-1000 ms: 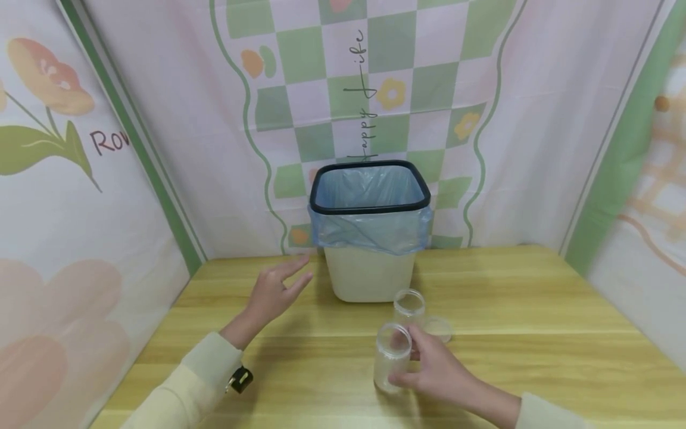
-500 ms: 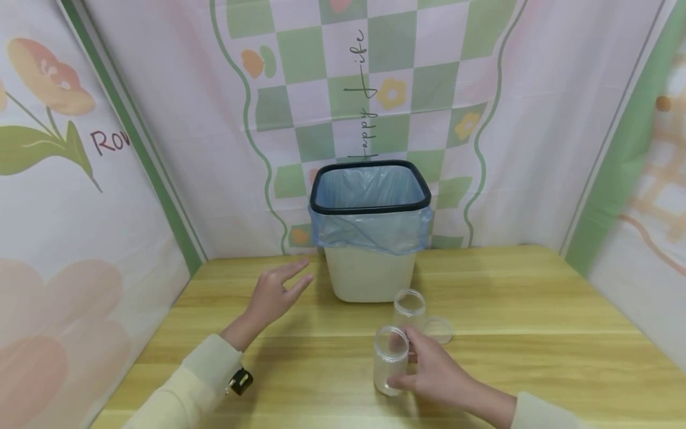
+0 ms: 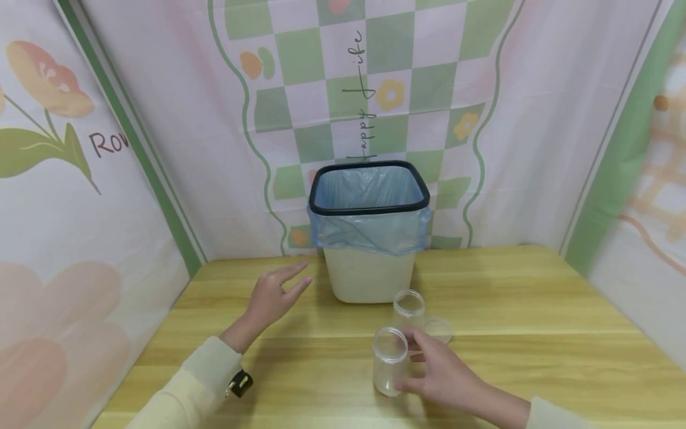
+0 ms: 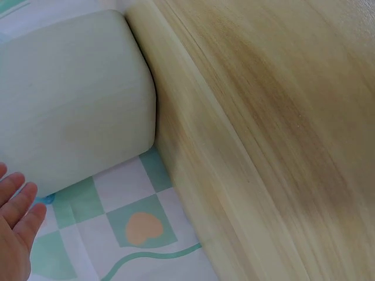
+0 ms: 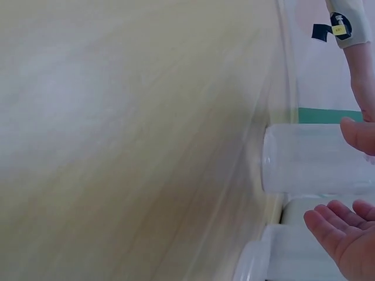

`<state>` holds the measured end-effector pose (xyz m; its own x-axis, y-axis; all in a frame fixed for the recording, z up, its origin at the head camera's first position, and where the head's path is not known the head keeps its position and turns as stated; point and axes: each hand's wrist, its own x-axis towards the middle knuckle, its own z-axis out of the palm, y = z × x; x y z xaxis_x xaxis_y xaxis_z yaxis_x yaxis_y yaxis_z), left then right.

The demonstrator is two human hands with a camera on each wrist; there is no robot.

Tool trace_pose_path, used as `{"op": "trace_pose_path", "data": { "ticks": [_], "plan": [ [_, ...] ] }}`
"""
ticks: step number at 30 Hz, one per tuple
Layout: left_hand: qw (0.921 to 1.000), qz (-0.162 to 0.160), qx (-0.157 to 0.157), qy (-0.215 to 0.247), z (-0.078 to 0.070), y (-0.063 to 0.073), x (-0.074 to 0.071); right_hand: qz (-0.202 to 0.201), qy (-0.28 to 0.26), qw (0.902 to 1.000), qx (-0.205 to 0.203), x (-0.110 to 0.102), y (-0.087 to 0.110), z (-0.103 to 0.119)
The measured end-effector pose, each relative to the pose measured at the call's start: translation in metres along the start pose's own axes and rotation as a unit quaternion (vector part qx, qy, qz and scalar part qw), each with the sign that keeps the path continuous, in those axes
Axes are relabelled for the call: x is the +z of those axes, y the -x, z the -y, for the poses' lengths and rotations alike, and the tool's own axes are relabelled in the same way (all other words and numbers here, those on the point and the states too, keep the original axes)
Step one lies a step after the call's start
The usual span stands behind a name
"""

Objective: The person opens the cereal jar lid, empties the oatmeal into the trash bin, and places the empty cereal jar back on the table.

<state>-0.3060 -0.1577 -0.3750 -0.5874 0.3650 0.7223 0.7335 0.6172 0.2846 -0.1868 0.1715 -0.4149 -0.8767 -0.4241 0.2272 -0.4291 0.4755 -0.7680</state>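
A clear plastic jar (image 3: 387,372) without a lid stands upright on the wooden table, close to my right hand (image 3: 442,372). The fingers and thumb are spread at the jar's right side. In the right wrist view a gap shows between the fingers (image 5: 337,225) and the jar (image 5: 310,158); whether the thumb touches it I cannot tell. Just behind stands a second clear jar (image 3: 409,310), partly hidden, with a flat clear lid (image 3: 438,329) on the table beside it. My left hand (image 3: 270,298) hovers left of the bin with fingers extended, holding nothing.
A cream trash bin (image 3: 370,277) with a black rim and a blue liner bag (image 3: 370,232) stands at the table's back edge. Patterned fabric (image 3: 300,53) hangs behind and on both sides. A small dark device (image 3: 241,383) hangs at the left cuff.
The near jar has shifted slightly left and down in the head view. My right hand has loosened and drawn off it to the right. The left hand stays nearly still.
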Motion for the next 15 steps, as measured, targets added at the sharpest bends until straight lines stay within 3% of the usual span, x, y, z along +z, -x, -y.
{"op": "trace_pose_path", "data": {
  "ticks": [8, 15],
  "plan": [
    [0.9997, -0.001, -0.018, -0.013, 0.003, 0.003, -0.004, -0.011, 0.017, 0.9997, -0.012, -0.022, 0.010, -0.003],
    [0.9992, -0.002, -0.035, -0.019, 0.011, 0.004, -0.007, -0.027, 0.053, 0.9980, -0.023, -0.052, 0.006, -0.014]
  ]
}}
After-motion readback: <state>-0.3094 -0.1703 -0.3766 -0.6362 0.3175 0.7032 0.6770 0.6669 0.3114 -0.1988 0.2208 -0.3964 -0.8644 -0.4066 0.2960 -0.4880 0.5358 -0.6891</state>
